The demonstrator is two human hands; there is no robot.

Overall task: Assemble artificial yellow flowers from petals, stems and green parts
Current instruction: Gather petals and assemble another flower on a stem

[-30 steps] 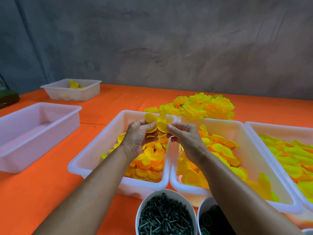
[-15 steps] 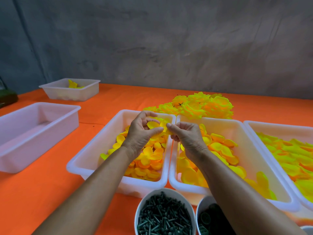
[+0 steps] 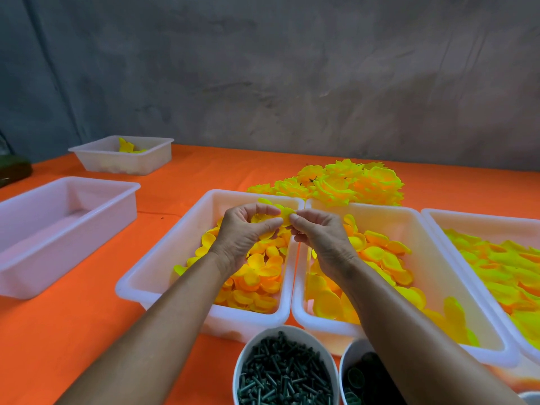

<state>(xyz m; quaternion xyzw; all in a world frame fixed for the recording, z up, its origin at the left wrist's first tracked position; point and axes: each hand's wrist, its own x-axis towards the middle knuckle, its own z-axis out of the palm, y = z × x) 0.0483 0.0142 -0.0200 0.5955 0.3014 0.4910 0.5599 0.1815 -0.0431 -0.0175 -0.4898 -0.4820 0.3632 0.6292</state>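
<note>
Both hands meet above the far end of a white tray [image 3: 163,267] of small yellow-orange petals. My left hand [image 3: 248,229] curls its thumb and fingers round a small stack of yellow petals [image 3: 283,213]. My right hand [image 3: 318,232] pinches the same stack from the right. A second tray [image 3: 438,287] to the right holds larger yellow petals. Finished yellow flowers [image 3: 344,185] are piled behind the trays. A white bowl [image 3: 242,358] of dark green stems and a cup [image 3: 347,358] of green round parts stand at the near edge.
A third tray [image 3: 429,217] of yellow-green petals lies at the far right. An empty-looking white tub [image 3: 96,209] stands at the left, and a small tub [image 3: 152,162] with a few yellow pieces sits behind it. An orange cloth [image 3: 73,331] covers the table; a grey wall stands behind.
My left hand's fingers have closed back round the petal stack after spreading briefly. Both hands stay together above the tray, shifted only slightly.
</note>
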